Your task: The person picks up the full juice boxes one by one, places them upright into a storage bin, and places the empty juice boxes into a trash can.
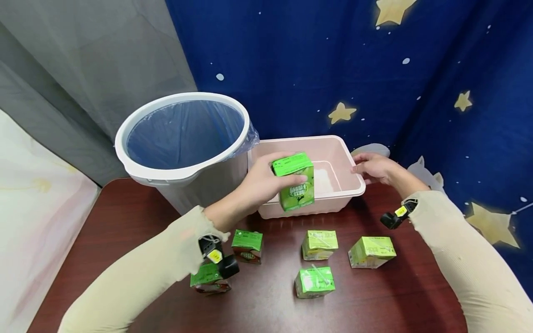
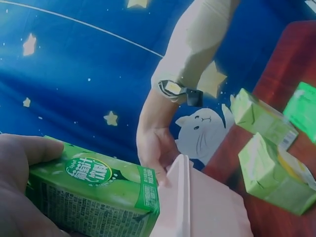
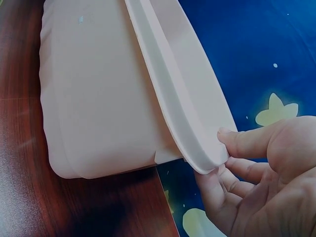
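Note:
My left hand [image 1: 266,179] grips a green juice box [image 1: 297,182], held tilted over the near rim of a pink plastic basin [image 1: 287,144]. The left wrist view shows the thumb lying along that juice box [image 2: 98,190], its printed side turned up. With thumb and fingers, my right hand [image 1: 374,167] pinches the basin's right rim. Close up in the right wrist view, the thumb presses inside the rim [image 3: 173,103] and the fingers curl beneath it. Inside the basin, the part of the floor that shows is bare.
On the brown table [image 1: 266,305] stand a bright green box [image 1: 315,282], two yellow-green boxes [image 1: 319,245] [image 1: 372,252] and two dark green and brown boxes [image 1: 247,246] [image 1: 210,279], one partly behind the left sleeve. A lined white bin [image 1: 183,173] stands left of the basin. Curtains hang behind.

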`<state>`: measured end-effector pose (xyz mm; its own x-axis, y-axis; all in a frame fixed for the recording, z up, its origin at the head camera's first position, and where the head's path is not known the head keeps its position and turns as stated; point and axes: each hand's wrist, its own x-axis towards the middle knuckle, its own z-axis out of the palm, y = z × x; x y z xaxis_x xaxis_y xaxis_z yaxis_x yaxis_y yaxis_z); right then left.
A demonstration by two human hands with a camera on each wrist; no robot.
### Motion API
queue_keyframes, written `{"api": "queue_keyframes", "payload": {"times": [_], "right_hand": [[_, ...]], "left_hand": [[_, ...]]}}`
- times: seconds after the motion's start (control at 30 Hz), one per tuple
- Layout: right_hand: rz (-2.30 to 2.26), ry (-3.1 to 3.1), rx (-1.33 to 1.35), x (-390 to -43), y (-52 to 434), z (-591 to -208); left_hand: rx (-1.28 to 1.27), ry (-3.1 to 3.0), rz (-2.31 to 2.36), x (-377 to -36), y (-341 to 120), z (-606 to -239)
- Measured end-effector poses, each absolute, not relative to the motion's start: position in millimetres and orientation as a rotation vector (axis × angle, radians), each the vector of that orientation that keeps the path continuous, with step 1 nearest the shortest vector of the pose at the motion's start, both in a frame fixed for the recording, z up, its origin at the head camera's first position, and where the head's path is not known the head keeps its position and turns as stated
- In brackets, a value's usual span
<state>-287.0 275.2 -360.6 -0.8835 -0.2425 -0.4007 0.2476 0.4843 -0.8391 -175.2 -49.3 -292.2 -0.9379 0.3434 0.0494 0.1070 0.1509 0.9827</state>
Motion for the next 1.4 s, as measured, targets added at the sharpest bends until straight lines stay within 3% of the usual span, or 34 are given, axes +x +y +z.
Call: {"api": "queue_keyframes", "payload": {"times": [0.63,1.4], "right_hand": [[-1.381,2.277,0.005,-287,276,-361],[-1.357,2.281,-0.007,-287,275,-360]], "left_hand": [[0.386,2.175,1.835,-237,-2,-285],[0.062,2.264,1.533,-294,20,-272]]}}
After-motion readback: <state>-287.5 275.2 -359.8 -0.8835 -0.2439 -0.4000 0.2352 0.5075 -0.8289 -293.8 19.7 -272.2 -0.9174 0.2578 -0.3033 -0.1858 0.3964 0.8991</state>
